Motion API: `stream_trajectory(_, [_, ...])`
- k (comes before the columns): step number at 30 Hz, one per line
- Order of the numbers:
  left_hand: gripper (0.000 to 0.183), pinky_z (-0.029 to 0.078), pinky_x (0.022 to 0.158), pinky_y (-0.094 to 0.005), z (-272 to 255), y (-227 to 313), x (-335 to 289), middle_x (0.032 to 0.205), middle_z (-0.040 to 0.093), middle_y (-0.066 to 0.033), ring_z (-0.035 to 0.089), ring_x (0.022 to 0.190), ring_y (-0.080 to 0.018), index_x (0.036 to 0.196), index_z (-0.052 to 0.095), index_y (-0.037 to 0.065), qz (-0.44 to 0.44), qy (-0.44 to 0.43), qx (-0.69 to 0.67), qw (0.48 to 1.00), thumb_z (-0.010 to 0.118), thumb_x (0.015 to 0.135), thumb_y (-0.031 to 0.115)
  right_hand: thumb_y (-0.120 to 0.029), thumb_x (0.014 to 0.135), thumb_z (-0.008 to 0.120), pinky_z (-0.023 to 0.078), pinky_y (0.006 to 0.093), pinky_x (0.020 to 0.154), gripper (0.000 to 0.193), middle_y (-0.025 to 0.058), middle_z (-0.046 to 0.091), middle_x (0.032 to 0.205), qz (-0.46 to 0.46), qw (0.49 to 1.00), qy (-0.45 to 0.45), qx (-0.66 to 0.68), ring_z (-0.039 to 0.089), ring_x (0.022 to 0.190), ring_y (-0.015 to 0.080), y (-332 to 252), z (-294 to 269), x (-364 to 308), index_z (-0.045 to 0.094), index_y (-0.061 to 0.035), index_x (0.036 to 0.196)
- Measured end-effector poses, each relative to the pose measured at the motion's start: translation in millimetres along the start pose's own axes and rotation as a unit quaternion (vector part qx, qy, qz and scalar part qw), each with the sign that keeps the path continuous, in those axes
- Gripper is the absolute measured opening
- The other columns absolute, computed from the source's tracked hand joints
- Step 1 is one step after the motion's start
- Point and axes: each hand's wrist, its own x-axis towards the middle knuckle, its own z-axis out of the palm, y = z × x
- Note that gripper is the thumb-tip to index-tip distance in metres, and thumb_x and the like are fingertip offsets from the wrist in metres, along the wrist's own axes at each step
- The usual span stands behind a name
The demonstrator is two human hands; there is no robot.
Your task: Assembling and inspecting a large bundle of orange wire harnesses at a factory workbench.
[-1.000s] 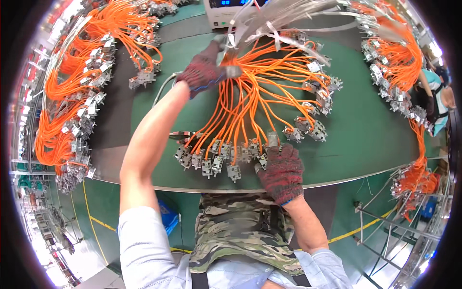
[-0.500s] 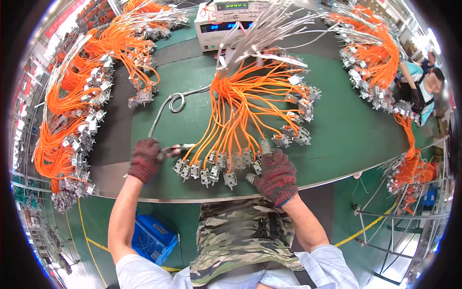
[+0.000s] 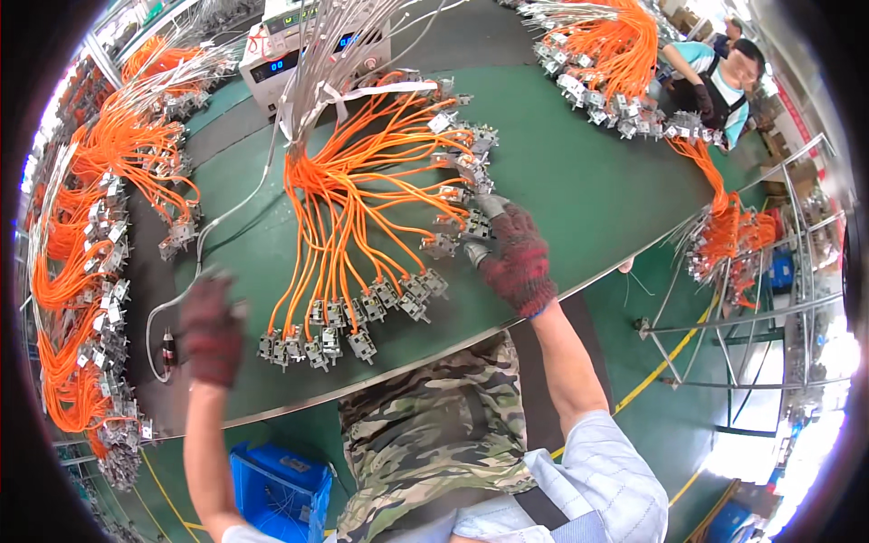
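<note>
A bundle of orange cables fans out over the green table, each strand ending in a small grey metal connector. My right hand, in a dark red and grey knitted glove with grey fingertips, is at the connectors on the bundle's right side. Its thumb and forefinger are spread, with a connector in the gap between them. My left hand, gloved alike, is smeared by motion over the table's left part. Beside it lies a black and red plug on a grey cable.
Behind the bundle's white wire ends stands a white instrument with lit displays. More orange cable bundles line the left side, others the far right. A person works at the right. Below the table edge is a blue crate.
My left hand has let go of the plug, which now lies on the table. My right hand has gone from the front connectors to those on the right. The view has turned.
</note>
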Motion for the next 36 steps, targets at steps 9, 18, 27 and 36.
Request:
stream_trajectory(9, [0.042,0.053,0.093,-0.0535,67.3,211.7,171.3,0.115,0.071,-0.0206,0.068,0.111,-0.0396,0.128,0.065,0.007,0.177,-0.058,-0.262,0.947,0.065,0.099,0.037,-0.021,0.076,0.087,0.048,0.0529,0.108,0.053,0.0183,0.062,0.137,-0.113,0.994,0.002,-0.012,0.057,0.13,0.0406,-11.0,3.9,10.9,0.068,-0.0102,0.124])
stream_trajectory(18, [0.037,0.053,0.093,-0.055,90.7,241.3,214.6,0.115,0.073,-0.0188,0.07,0.107,-0.0419,0.126,0.071,0.012,0.161,-0.237,-0.085,0.954,0.063,0.1,0.038,-0.03,0.079,0.085,0.046,0.0571,0.108,0.043,0.0171,0.061,0.136,-0.009,1.0,-0.006,0.006,0.056,0.13,0.0438,4.0,1.7,5.2,0.07,-0.0078,0.112])
stream_trajectory(27, [0.031,0.055,0.088,-0.0556,124.2,251.4,219.2,0.102,0.072,-0.0262,0.07,0.1,-0.0461,0.118,0.066,0.004,0.14,-0.245,-0.105,0.954,0.062,0.096,0.025,-0.034,0.077,0.085,0.046,0.0572,0.108,0.041,0.0166,0.061,0.135,-0.085,0.996,0.012,-0.04,0.054,0.131,0.0455,-15.4,1.1,-8.2,0.073,-0.0071,0.105])
stream_trajectory(36, [0.027,0.057,0.087,-0.0548,138.1,242.6,220.7,0.102,0.074,-0.0242,0.071,0.1,-0.0441,0.112,0.069,0.005,0.169,-0.172,-0.175,0.955,0.06,0.097,0.025,-0.035,0.079,0.084,0.041,0.0567,0.114,0.038,0.0166,0.06,0.144,-0.057,0.995,-0.032,-0.082,0.051,0.135,0.0432,20.9,-0.1,12.7,0.077,-0.0069,0.104])
